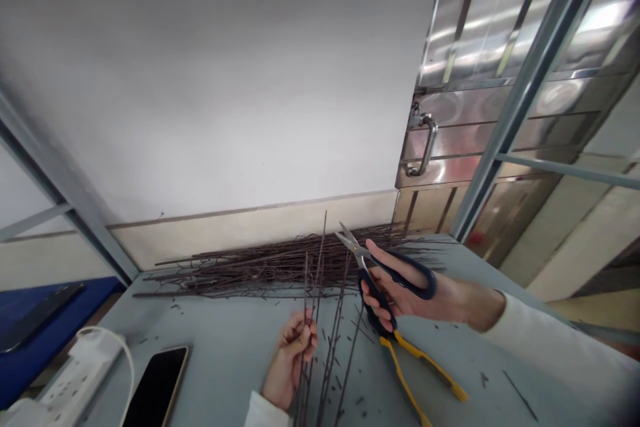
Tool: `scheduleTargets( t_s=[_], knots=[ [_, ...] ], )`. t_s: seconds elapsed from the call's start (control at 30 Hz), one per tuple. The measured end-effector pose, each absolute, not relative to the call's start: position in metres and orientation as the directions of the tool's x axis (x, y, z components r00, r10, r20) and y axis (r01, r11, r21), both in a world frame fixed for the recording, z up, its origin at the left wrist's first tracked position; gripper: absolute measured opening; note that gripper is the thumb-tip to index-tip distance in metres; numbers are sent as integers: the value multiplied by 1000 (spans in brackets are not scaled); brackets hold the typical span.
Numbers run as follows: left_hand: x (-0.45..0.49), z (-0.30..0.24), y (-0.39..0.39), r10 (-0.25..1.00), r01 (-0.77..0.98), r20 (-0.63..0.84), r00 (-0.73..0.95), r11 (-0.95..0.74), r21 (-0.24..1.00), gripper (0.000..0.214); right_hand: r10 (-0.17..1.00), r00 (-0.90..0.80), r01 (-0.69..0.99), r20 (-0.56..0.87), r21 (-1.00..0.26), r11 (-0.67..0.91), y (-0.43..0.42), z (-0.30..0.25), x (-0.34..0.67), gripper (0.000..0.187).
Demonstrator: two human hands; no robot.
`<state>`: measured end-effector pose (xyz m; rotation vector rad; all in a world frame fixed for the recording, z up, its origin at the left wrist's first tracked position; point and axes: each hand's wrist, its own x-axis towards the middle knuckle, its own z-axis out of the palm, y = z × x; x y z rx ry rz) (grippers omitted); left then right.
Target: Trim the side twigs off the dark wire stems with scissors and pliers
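Observation:
My left hand (295,352) is closed in a pinch around thin dark brown twigs (319,273), which stand roughly upright and run down past the bottom edge. To its right my right hand (400,293) grips a pair of scissors (359,251) by the dark blue handles. The blades are slightly apart and point up and left, near the twig tips but not visibly touching them. Below the right hand lies a yellow-handled tool (430,365); its head is partly hidden by the hand. A long pile of similar twigs (260,270) lies along the wall behind both hands.
Small cut bits (360,401) are scattered over the grey table (220,347). At left are a phone (156,387), a white power strip (75,373) with a cable, and a dark device (43,317) on a blue surface. Grey frame posts (530,80) rise on either side.

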<state>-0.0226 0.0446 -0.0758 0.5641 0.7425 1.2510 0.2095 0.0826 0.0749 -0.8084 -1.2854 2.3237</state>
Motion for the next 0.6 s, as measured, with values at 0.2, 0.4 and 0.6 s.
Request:
scheduleTargets(
  t_s=[0.2, 0.4, 0.6],
  knots=[
    [-23, -75, 44, 966, -623, -211, 147, 256, 739, 38, 533, -778, 25, -333, -864, -502, 83, 74, 202, 63],
    [-22, -72, 44, 969, -622, -212, 125, 243, 745, 37, 513, -804, 17, -300, -875, -484, 82, 73, 194, 64],
    [-23, -74, 44, 970, -613, -203, 137, 244, 752, 36, 536, -779, 4, -327, -856, -517, 81, 76, 188, 62]
  ],
)
